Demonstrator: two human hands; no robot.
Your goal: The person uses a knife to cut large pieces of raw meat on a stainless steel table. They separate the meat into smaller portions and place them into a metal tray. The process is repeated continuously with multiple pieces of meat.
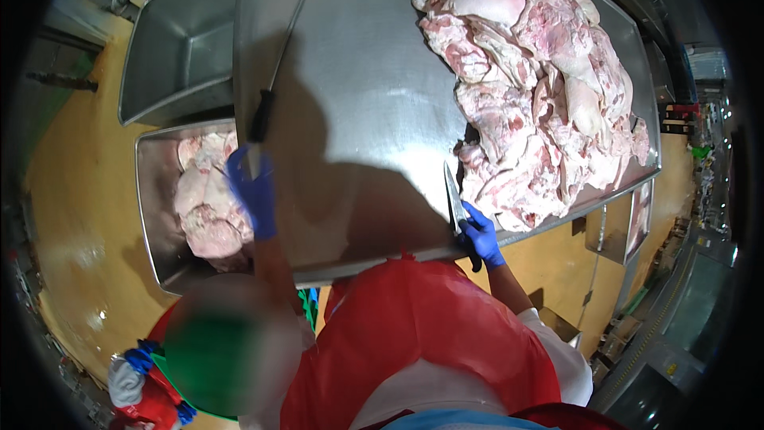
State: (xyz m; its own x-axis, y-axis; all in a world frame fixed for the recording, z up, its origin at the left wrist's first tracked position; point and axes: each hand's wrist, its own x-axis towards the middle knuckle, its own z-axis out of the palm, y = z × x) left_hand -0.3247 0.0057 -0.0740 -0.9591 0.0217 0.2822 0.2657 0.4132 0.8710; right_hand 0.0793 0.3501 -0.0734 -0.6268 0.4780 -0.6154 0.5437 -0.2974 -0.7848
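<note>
My right hand [483,239], in a blue glove, grips the black handle of a knife [455,195] at the table's near edge. Its blade points away from me, beside a large heap of raw, pale pink meat pieces with skin [525,111]. My left hand [253,195], also blue-gloved, is over the table's left edge next to a metal tub [155,215]. Its thumb and fingers are apart, with nothing visible between them. Skin-on meat pieces [208,207] lie in that tub. Just beyond my left hand, a sharpening steel [278,64] with a black handle rests on the table.
The metal table [374,56] has raised edges. Another metal tub [179,48] stands at the far left. A blurred green and white shape [219,350] covers the lower left. Nearby is a co-worker in red with blue gloves [143,358]. Yellow floor [72,215] surrounds the table.
</note>
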